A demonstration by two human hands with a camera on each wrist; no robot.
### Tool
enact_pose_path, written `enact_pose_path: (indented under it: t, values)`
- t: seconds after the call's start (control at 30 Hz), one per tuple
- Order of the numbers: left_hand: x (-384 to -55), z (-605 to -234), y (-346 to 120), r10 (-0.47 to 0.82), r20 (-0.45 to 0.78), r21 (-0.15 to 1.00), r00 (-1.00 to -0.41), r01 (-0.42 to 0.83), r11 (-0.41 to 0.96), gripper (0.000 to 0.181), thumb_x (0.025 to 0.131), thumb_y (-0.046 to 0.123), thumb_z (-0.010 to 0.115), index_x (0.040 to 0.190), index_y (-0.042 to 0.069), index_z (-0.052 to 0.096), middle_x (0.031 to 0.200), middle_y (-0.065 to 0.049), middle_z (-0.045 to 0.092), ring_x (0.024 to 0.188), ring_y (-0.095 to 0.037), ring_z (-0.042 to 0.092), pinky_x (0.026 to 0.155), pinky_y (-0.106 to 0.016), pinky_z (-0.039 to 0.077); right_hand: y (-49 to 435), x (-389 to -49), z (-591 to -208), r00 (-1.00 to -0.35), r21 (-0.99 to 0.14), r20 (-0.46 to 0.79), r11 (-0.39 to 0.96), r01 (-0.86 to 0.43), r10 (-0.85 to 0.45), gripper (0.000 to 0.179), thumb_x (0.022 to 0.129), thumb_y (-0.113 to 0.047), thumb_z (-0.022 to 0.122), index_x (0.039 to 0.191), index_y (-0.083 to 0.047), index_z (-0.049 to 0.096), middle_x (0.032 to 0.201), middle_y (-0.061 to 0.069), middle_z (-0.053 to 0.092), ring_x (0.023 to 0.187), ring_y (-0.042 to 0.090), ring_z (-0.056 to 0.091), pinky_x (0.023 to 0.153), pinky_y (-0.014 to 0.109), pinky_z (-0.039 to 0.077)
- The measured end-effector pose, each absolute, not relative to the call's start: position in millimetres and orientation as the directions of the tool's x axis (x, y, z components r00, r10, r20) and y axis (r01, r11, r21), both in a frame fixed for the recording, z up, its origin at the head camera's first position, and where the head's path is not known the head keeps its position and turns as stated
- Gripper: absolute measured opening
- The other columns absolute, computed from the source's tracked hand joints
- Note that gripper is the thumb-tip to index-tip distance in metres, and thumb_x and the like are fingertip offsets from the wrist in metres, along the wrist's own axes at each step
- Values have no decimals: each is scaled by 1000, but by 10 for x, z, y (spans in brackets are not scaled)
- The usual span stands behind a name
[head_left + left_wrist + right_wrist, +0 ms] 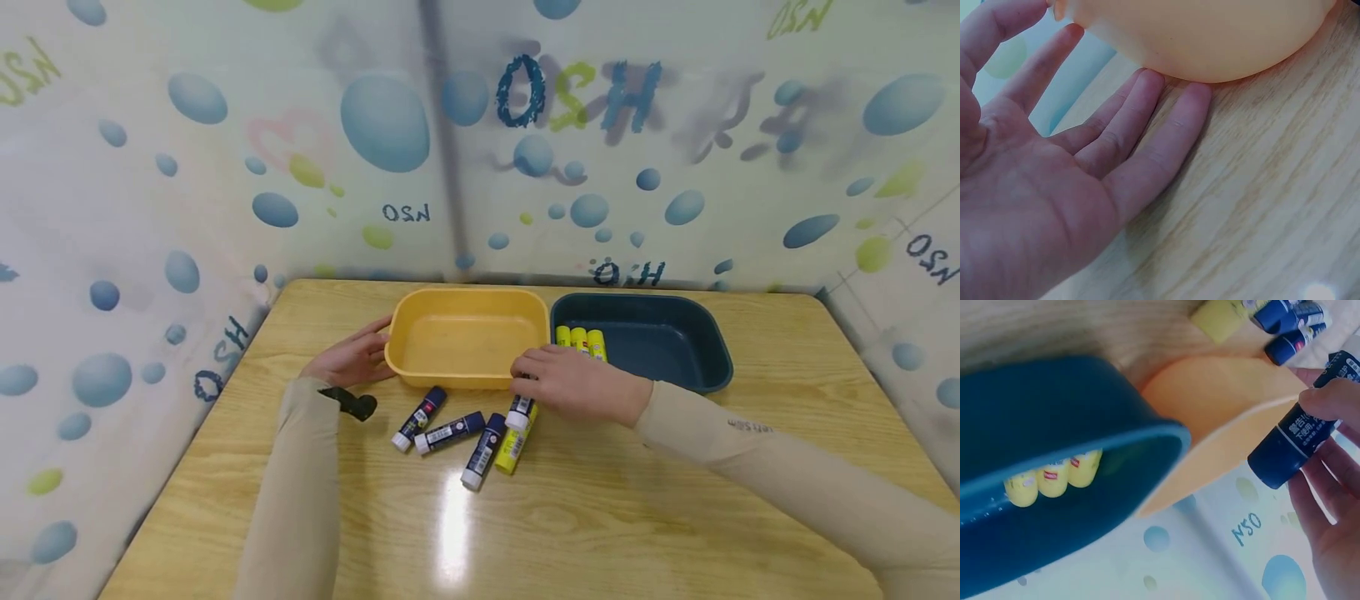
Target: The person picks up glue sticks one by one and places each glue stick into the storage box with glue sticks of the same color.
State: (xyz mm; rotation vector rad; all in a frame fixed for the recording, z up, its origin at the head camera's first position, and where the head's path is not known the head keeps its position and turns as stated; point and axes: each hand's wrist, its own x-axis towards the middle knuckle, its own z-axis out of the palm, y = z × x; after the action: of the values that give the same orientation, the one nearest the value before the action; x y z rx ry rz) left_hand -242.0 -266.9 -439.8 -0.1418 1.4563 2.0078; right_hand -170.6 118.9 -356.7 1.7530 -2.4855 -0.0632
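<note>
In my right hand [577,385] I hold a navy glue stick [1300,434] with a white end, gripped between thumb and fingers just in front of the yellow bin [465,381]. In the head view the stick overlaps a yellow glue stick [516,447] on the table. My left hand [348,358] is at the bin's left side, fingers extended, with fingertips [1194,97] against its wall low down. Three navy glue sticks, one on the left [418,419], one in the middle [450,432] and one on the right [483,451], lie before the bin.
A dark blue bin [716,342] stands right beside the yellow one, with three yellow glue sticks [1052,480] side by side at its left end. Both bins sit near the back edge of the wooden table [637,525]. A patterned curtain [480,167] hangs behind.
</note>
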Motion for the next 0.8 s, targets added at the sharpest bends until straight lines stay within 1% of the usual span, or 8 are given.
enact_pose_path:
  t: [0.1, 0.3, 0.5, 0.67, 0.8]
  values:
    - [-2429, -4399, -2667, 431, -444, 811, -785, -557, -179, 60, 105, 20, 43, 156, 28, 13, 152, -9, 23, 127, -23, 39, 102, -46, 40, 1170, -1751, -3524, -337, 88, 62, 341, -936, -939, 25, 89, -14, 71, 113, -14, 64, 117, 4, 60, 108, 21, 54, 96, 35, 45]
    - [-2438, -4399, -2664, 427, -462, 799, -777, -573, -179, 59, 105, 20, 42, 156, 29, 12, 153, -8, 20, 128, -23, 36, 106, -47, 35, 1134, -1867, -3488, -328, 99, 55, 332, -938, -943, 32, 85, -14, 75, 115, -13, 65, 119, 4, 60, 111, 22, 54, 97, 36, 45]
    - [-2434, -4384, -2654, 417, -465, 795, -781, -575, -192, 59, 105, 21, 42, 156, 29, 14, 153, -8, 20, 130, -24, 33, 108, -49, 31, 1071, -2020, -3441, -344, 150, 39, 346, -926, -938, 33, 85, -5, 74, 116, -12, 65, 119, 5, 60, 110, 22, 55, 95, 36, 46]
    - [-2405, -4361, -2639, 419, -459, 797, -784, -571, -195, 59, 105, 20, 42, 156, 29, 13, 150, -8, 24, 127, -23, 37, 108, -48, 32, 1013, -2131, -3398, -384, 167, -3, 378, -910, -923, 34, 85, -1, 72, 117, -11, 65, 120, 7, 60, 109, 22, 56, 94, 36, 47]
    - [-2393, -4366, -2646, 425, -453, 794, -783, -572, -206, 59, 106, 18, 40, 156, 27, 11, 145, -8, 29, 122, -21, 41, 104, -47, 37, 951, -2210, -3407, -412, 186, -27, 401, -897, -911, 31, 88, -2, 69, 118, -10, 66, 121, 7, 61, 109, 23, 57, 96, 37, 46]
